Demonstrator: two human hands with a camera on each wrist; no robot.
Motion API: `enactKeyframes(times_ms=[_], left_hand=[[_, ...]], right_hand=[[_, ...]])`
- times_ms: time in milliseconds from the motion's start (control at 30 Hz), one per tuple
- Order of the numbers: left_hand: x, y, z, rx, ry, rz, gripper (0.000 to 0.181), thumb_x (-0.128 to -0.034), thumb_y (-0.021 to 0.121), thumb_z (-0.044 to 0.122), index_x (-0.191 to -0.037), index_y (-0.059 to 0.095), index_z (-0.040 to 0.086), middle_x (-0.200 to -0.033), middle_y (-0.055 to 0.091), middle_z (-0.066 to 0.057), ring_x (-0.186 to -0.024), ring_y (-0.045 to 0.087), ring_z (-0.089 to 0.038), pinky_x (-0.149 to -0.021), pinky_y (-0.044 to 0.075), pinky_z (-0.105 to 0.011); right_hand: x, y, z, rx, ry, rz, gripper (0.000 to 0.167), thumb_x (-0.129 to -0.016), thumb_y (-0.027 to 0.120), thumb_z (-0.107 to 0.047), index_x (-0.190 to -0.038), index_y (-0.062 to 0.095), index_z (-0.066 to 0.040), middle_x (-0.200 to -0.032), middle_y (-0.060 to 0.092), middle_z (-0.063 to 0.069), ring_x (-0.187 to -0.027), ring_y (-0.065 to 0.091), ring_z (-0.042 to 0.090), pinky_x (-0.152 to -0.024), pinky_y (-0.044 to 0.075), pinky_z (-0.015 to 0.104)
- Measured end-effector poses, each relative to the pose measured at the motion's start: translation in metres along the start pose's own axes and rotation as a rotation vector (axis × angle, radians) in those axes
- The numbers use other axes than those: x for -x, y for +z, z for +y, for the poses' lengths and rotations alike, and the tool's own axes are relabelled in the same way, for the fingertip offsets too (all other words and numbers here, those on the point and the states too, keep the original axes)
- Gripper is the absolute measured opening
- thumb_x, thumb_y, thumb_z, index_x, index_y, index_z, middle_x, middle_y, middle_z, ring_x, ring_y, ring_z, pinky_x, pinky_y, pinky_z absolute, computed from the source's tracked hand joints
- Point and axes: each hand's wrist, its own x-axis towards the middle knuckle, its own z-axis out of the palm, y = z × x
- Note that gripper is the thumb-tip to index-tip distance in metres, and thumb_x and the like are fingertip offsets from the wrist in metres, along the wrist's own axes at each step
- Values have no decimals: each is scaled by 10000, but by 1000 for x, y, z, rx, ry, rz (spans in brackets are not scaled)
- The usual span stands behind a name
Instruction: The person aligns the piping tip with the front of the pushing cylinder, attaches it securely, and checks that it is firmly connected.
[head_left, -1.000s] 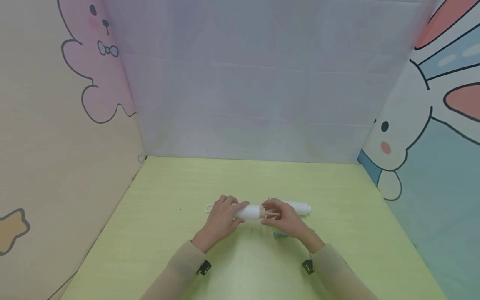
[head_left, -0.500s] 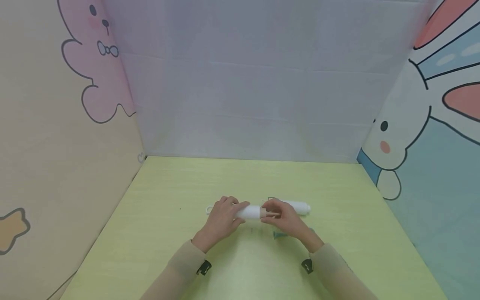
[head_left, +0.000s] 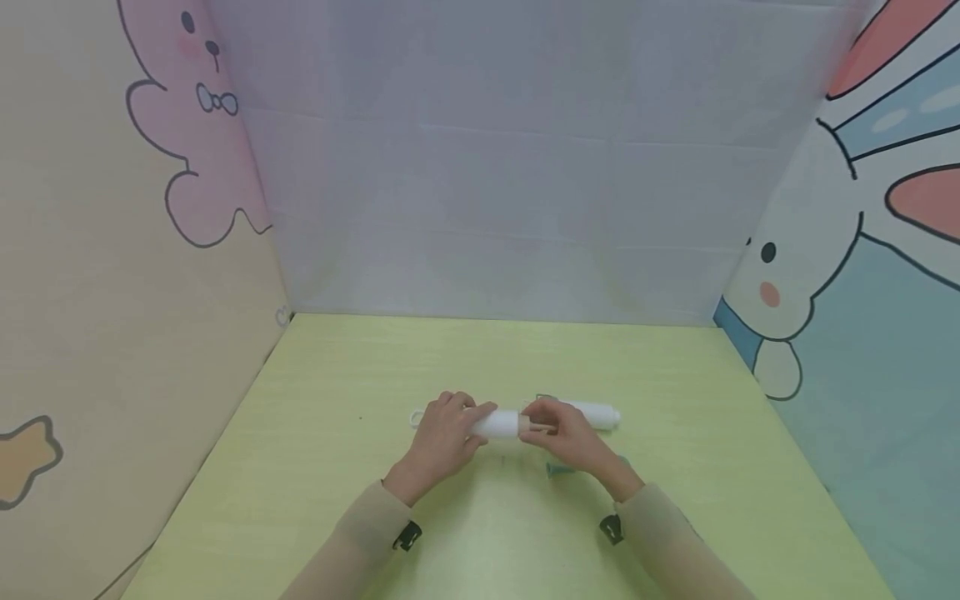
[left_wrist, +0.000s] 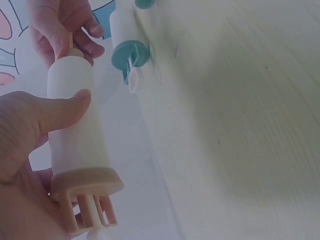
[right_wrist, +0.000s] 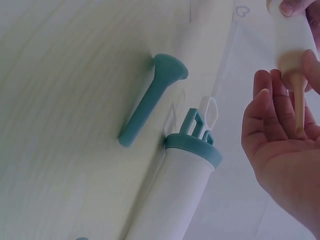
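My left hand point(head_left: 442, 437) grips a white tube point(head_left: 497, 423) held lengthwise across the middle of the table. At its left end, in the left wrist view, sits a beige slotted cap point(left_wrist: 87, 182). A beige funnel-shaped nozzle point(right_wrist: 299, 105) is at the tube's other end, its thin stem pointing into my right palm. The fingers and thumb of my right hand point(head_left: 566, 433) pinch the wide base of that nozzle; part of the joint is hidden by the fingers. A white ring point(head_left: 417, 418) shows beyond my left hand.
A second white tube point(head_left: 596, 414) with a teal slotted cap point(right_wrist: 192, 145) lies behind my right hand. A teal funnel-shaped nozzle point(right_wrist: 155, 95) lies on the table point(head_left: 450, 542) nearer me, partly hidden by my right wrist in the head view. Printed walls enclose the table.
My right fingers have shifted slightly on the nozzle and drawn closer together round it. The left hand and the tube have hardly moved.
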Motion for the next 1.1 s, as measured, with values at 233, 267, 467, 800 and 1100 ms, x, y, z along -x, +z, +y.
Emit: enactKeyframes(times_ms=[233,267,467,800,1100], left_hand=[[0,0,-5,-19,-9,9,473,-742,830,234,-1188,674,200,-1023,618,-71,-919,536,-270,-750,450,-411],[0,-1,-6,-23,-11,10,475,-738,833,231,-1185,677,196,-1021,620,-75,-919,540,-275,-752,453,-413],[1,0,-14,-10,-36,13,486,-720,843,190,-1179,683,174,-1027,620,-100,-933,544,-302,-780,447,-428],[-1,1,-30,-9,-81,-7,478,-735,830,175,-1188,679,145,-1037,619,-123,-944,548,-328,-790,456,-438],[2,7,-41,-4,-138,-47,461,-748,815,169,-1187,678,145,-1038,610,-125,-954,531,-332,-796,447,-441]], right_hand=[[-6,3,1,34,-7,-18,230,-883,699,-163,-1065,626,-43,-1093,631,102,-1015,621,311,-798,517,383],[-7,4,0,59,-8,-16,230,-883,701,-188,-1063,631,-63,-1087,634,76,-1008,624,288,-798,516,384],[-17,10,-7,222,-34,3,247,-866,719,-240,-1059,651,-102,-1025,661,-5,-938,624,200,-785,516,389],[-39,21,-7,446,5,-42,275,-867,716,-247,-1097,646,-113,-1049,682,28,-959,642,194,-804,506,386],[-51,34,-2,504,3,-82,268,-865,719,-217,-1087,643,-89,-1059,677,45,-965,642,202,-799,504,356]])
